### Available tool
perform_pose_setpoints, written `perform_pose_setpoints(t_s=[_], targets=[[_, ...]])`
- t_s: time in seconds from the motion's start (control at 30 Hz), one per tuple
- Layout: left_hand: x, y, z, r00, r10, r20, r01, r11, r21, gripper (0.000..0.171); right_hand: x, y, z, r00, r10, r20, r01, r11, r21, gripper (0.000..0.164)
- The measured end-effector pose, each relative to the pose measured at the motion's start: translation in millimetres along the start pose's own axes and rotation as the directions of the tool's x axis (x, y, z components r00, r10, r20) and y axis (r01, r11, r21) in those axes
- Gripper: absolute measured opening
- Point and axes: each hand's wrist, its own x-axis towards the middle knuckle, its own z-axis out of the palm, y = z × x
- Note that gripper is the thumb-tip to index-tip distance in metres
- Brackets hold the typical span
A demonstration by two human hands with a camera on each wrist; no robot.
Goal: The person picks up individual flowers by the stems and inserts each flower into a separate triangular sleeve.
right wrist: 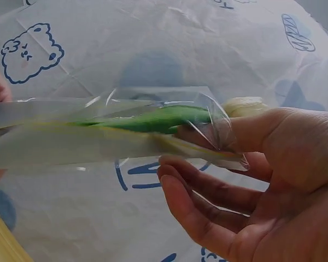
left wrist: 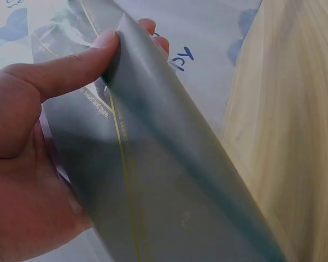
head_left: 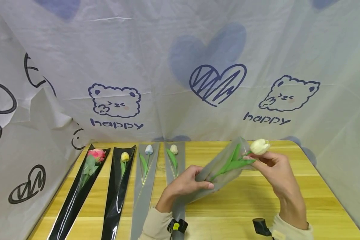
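Observation:
A white artificial tulip (head_left: 259, 146) with green leaves (right wrist: 164, 117) lies partly inside a grey, clear-fronted flower sleeve (head_left: 220, 161). Its bloom sticks out beyond the sleeve's open end. My left hand (head_left: 184, 181) grips the sleeve around its middle, thumb across the front; the left wrist view shows gold lines and small print on the grey film (left wrist: 153, 164). At the upper end, my right hand (head_left: 280, 171) pinches the stem just below the bloom. In the right wrist view its other fingers (right wrist: 199, 218) are loosely bent below the sleeve. The stem's lower end is hidden.
Left of my hands, wrapped flowers lie in a row on the wooden table (head_left: 246, 216): a pink flower (head_left: 97, 155) and yellow tulip (head_left: 125, 156) in black sleeves, a pale blue tulip (head_left: 149, 149) and cream tulip (head_left: 174, 149) in grey ones. A printed curtain (head_left: 156, 66) hangs behind.

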Motion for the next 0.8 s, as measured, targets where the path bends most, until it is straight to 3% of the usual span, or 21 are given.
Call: perform_pose_setpoints(t_s=[0.3, 0.63, 0.8], targets=[[1.4, 0.2, 2.1, 1.000, 0.011, 0.000, -0.011, 1.000, 0.014, 0.014, 3, 1, 2, 1.000, 0.022, 0.004, -0.021, 0.992, -0.126, 0.018], [-3.3, -2.2, -8.5, 0.999, 0.048, -0.009, -0.047, 0.999, 0.005, 0.011, -4, -3, -12, 0.999, 0.051, -0.016, -0.051, 0.998, -0.030, 0.029], [-3.3, -4.1, -11.1, 0.999, 0.046, -0.022, -0.046, 0.999, 0.014, 0.012, -6, -8, -14, 1.000, 0.011, 0.005, -0.011, 0.999, 0.043, 0.031]])
